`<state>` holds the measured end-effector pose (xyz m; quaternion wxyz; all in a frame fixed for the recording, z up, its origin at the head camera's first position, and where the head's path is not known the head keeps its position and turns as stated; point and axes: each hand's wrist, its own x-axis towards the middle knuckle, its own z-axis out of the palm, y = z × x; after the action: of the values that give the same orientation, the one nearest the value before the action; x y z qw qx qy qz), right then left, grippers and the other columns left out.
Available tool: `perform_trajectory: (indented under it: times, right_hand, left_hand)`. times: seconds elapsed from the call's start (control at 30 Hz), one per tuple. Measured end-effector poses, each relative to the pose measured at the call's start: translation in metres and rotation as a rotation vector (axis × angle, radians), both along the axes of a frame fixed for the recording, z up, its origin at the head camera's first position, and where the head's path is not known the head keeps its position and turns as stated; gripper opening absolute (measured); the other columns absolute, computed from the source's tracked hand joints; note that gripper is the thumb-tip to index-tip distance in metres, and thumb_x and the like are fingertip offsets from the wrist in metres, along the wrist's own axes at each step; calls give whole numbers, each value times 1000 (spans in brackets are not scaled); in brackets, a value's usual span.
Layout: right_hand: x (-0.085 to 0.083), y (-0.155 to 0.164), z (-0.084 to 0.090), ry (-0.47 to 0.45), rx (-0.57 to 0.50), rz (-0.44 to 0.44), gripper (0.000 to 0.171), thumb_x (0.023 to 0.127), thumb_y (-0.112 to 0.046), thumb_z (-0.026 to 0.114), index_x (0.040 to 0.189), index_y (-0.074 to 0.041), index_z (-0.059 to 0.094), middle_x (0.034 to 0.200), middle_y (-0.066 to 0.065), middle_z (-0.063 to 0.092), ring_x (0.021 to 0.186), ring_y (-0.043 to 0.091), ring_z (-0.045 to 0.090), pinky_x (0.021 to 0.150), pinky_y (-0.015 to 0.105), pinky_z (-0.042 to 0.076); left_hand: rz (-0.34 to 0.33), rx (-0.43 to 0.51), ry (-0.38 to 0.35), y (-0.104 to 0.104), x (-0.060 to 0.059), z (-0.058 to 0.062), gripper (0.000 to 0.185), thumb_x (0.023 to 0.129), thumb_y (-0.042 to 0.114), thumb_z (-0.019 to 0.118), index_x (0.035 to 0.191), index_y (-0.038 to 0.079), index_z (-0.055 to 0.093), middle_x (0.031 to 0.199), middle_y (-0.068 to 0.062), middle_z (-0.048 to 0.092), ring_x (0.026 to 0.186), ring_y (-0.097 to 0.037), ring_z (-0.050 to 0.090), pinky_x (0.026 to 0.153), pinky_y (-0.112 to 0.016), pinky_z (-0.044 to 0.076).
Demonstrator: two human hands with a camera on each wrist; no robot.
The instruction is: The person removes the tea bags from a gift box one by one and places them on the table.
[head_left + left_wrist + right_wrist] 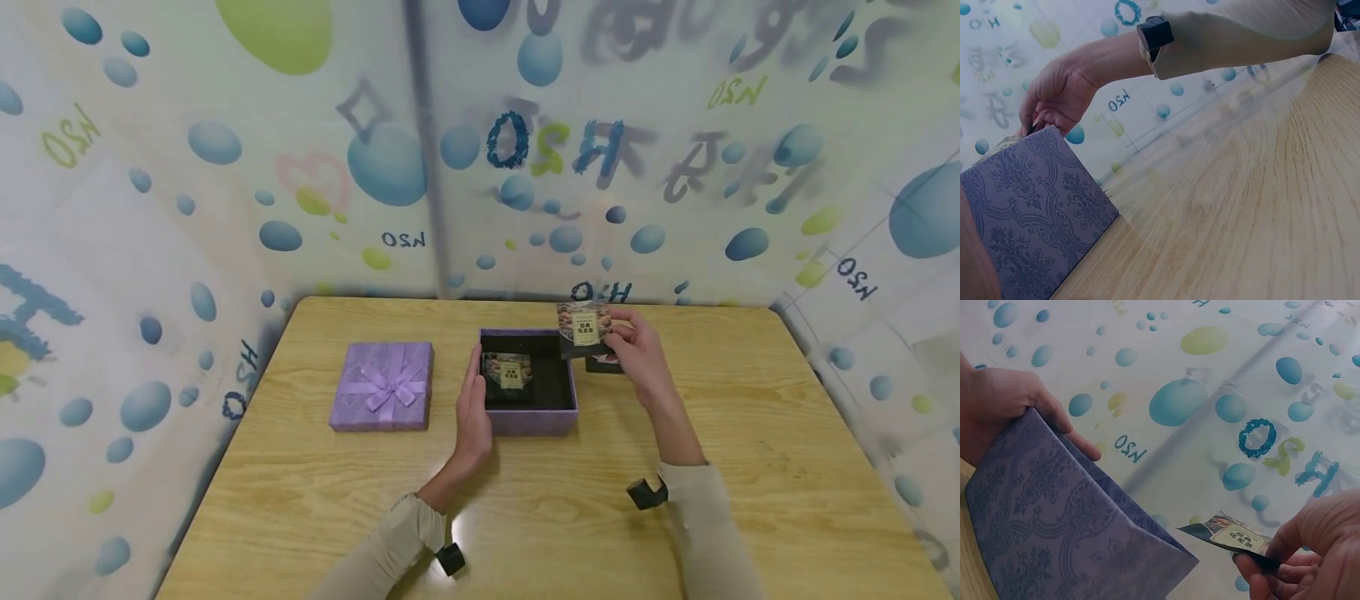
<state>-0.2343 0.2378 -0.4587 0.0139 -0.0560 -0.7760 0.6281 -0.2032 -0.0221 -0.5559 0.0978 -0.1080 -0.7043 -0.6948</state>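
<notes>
The left hand [472, 408] rests flat, with straight fingers, against the left wall of the open purple box [534, 418] in the middle of the table [315, 500]. One packet [507, 373] lies inside the box. The right hand [633, 350] pinches a second packet [583, 327] above the box's far right corner. The lid [382, 387] lies to the left, apart.

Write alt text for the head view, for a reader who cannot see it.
A person's right hand holds a small snack packet above the far right corner of an open purple box on a wooden table. The left hand rests against the box's left side; another packet lies inside, and the ribboned lid sits to the left.
</notes>
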Motion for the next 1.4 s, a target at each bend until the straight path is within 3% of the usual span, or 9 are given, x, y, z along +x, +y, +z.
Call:
perform_trajectory:
  times: [0.2,0.43,0.7,0.93,1.1,1.4]
  right_hand:
    - [3,12,-3,-12,14,-18,44,108,-5,51,150,4,44,106,4,71,86,2,63,77,26,57]
    - [3,27,-2,9,25,-46,45,109,-8,51,152,6,44,109,-1,70,85,-1,63,75,21,56]
    - [1,45,-4,5,8,-78,47,109,-9,51,153,7,42,95,-17,67,80,-1,65,71,20,56]
    - [-1,60,-10,-13,4,-126,48,109,-8,51,153,8,41,91,-20,65,78,-2,64,69,17,55]
    - [-2,72,-16,-24,3,-148,48,109,-8,49,154,8,40,90,-20,65,78,-2,65,68,17,54]
    - [-2,86,-22,-44,-16,-184,47,108,-9,51,151,8,43,88,-20,66,76,0,64,67,18,55]
  left_hand:
    - [-1,-6,0,0,0,-2,52,116,17,22,167,10,22,173,-6,23,160,-19,15,128,-38,13]
    - [6,-10,-3,-1,0,-1,52,116,19,22,167,12,23,173,-5,23,159,-18,16,128,-35,14]
    - [-3,-5,-3,-1,0,-1,52,116,17,22,168,12,22,173,-5,22,160,-19,15,129,-42,13]
    - [-1,-6,5,0,0,-2,52,116,16,22,167,10,22,173,-12,22,160,-20,15,129,-43,14]
    - [-10,-3,-1,0,0,-1,52,116,19,22,168,11,21,173,-8,22,160,-19,15,129,-45,14]
    - [-14,4,12,0,0,-1,53,115,11,21,168,9,20,173,-12,20,160,-22,14,128,-48,14]
